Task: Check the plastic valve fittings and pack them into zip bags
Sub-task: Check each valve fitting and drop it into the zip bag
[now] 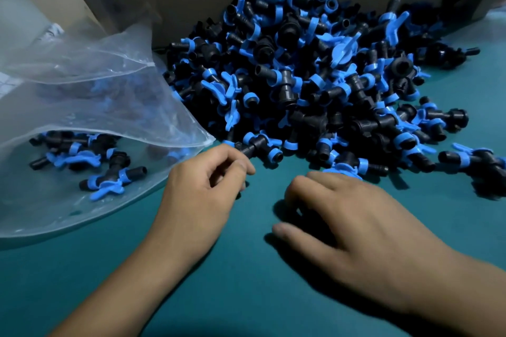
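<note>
A left hand (200,194) pinches what seems one small, stiff, light valve fitting (258,149) by its black barrel at the pile's (315,76) near edge, right of the open zip bag (90,107); the right hand (353,224) hovers loosely curled, empty.

Teal table (246,295) bears a valve fitting heap (315,76) and clear zip bag (82,96)

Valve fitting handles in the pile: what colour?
Bright blue handles on black bodies, seen in the head view.
</note>
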Motion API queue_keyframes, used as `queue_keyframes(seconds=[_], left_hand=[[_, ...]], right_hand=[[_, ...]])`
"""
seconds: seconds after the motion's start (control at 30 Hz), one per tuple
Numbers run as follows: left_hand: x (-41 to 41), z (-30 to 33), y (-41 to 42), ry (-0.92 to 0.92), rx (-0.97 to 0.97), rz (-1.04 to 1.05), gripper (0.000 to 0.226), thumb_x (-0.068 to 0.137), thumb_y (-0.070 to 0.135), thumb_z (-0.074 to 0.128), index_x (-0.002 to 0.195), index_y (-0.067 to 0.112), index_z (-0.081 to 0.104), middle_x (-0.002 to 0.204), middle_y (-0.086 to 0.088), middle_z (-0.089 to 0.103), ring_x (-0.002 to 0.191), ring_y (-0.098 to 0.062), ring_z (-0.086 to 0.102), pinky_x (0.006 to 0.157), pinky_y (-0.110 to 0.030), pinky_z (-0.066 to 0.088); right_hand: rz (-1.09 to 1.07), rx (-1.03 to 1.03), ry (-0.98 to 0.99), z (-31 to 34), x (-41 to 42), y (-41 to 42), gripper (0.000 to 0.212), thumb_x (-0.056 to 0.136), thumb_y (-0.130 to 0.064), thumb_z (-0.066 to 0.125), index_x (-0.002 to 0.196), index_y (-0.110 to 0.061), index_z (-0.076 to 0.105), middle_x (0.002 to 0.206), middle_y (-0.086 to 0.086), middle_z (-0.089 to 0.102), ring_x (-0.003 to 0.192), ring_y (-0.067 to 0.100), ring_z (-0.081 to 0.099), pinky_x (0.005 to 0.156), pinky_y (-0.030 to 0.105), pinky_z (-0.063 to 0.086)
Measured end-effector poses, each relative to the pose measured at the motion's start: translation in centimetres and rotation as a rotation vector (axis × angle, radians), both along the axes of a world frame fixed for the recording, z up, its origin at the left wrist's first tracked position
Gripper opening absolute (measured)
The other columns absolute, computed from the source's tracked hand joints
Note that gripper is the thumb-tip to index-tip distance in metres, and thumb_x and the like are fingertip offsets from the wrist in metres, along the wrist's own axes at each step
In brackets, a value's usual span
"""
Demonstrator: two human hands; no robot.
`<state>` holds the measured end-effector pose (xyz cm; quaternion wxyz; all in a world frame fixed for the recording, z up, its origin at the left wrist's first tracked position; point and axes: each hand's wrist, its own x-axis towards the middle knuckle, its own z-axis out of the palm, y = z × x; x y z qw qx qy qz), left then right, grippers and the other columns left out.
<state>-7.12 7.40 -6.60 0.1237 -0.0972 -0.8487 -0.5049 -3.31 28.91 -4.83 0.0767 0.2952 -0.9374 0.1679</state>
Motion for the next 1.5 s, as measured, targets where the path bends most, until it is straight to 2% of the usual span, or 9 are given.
queue_keyframes(seconds=[0.13,0.27,0.43,0.53,0.73,1.1,1.27,1.37,1.5], left_hand=[[0.8,0.0,0.1,0.112,-0.139,-0.272,0.021,0.099,0.043,0.058,0.106,0.026,0.070,0.076,-0.001,0.066,0.068,-0.023,0.063,0.064,-0.040,0.049],[2.9,-0.9,2.0,-0.116,0.001,-0.575,0.068,0.089,0.069,0.067,0.146,0.039,0.046,0.102,0.003,0.075,0.070,-0.019,0.068,0.058,-0.025,0.052],[1.4,-0.6,2.2,-0.084,0.200,-0.414,0.040,0.086,0.047,0.077,0.117,0.029,0.058,0.095,-0.006,0.067,0.078,-0.030,0.063,0.072,-0.046,0.055],[0.9,-0.2,1.2,-0.146,0.311,-0.413,0.029,0.090,0.045,0.070,0.106,0.021,0.063,0.075,-0.009,0.059,0.063,-0.022,0.053,0.053,-0.028,0.043],[0.6,0.0,1.2,-0.169,0.371,-0.348,0.024,0.083,0.041,0.073,0.097,0.023,0.067,0.071,-0.003,0.060,0.057,-0.017,0.055,0.048,-0.021,0.043],[0.0,0.2,0.2,-0.121,0.432,-0.265,0.020,0.075,0.032,0.073,0.092,0.022,0.068,0.073,0.000,0.062,0.056,-0.011,0.050,0.046,-0.014,0.038],[0.2,0.2,0.3,0.045,0.292,-0.267,0.021,0.073,0.018,0.071,0.092,0.024,0.063,0.091,-0.002,0.065,0.067,-0.048,0.048,0.049,-0.053,0.039],[0.3,0.2,0.2,0.027,0.246,-0.259,0.024,0.073,0.011,0.073,0.090,0.025,0.062,0.090,-0.011,0.063,0.075,-0.046,0.050,0.056,-0.044,0.040],[0.6,0.3,-0.1,-0.170,0.315,-0.358,0.018,0.073,0.029,0.071,0.083,0.016,0.064,0.068,-0.013,0.064,0.053,-0.023,0.046,0.047,-0.027,0.036]], right_hand=[[-0.222,-0.336,0.007,0.0,1.0,-0.2,0.058,0.099,-0.077,0.024,0.087,-0.025,0.045,0.065,-0.004,0.055,0.062,0.019,0.054,0.060,0.045,0.046],[-0.360,-0.731,0.065,-0.6,0.0,0.3,0.039,0.109,-0.059,0.038,0.091,-0.025,0.047,0.073,-0.008,0.058,0.063,0.013,0.054,0.057,0.022,0.040],[-0.186,-0.784,-0.113,-1.7,-0.7,-0.3,0.030,0.100,-0.054,0.058,0.124,-0.038,0.051,0.105,-0.013,0.066,0.094,0.014,0.068,0.082,0.024,0.053],[-0.090,-0.935,-0.273,-1.7,-1.3,0.3,0.039,0.092,-0.044,0.071,0.128,-0.037,0.058,0.110,-0.006,0.068,0.098,0.021,0.071,0.090,0.048,0.059],[-0.081,-1.149,-0.350,-1.1,-2.1,0.8,0.029,0.084,-0.022,0.081,0.109,-0.014,0.069,0.095,0.004,0.074,0.085,0.011,0.070,0.079,0.019,0.057],[-0.111,-1.249,-0.405,-0.7,-2.6,1.1,0.032,0.078,-0.014,0.080,0.107,-0.006,0.069,0.094,0.008,0.074,0.085,0.017,0.067,0.077,0.024,0.060],[-0.039,-1.198,-0.342,-0.5,-2.5,1.2,0.033,0.078,0.015,0.079,0.085,-0.016,0.070,0.095,0.015,0.070,0.091,0.027,0.065,0.083,0.033,0.055],[-0.051,-1.197,-0.374,-0.5,-2.5,1.3,0.036,0.076,0.016,0.078,0.083,-0.019,0.072,0.094,0.015,0.071,0.089,0.028,0.063,0.079,0.033,0.053],[-0.045,-1.273,-0.440,-0.5,-2.3,1.1,0.021,0.081,-0.007,0.076,0.096,-0.009,0.062,0.092,0.016,0.069,0.080,0.022,0.060,0.068,0.028,0.050]])
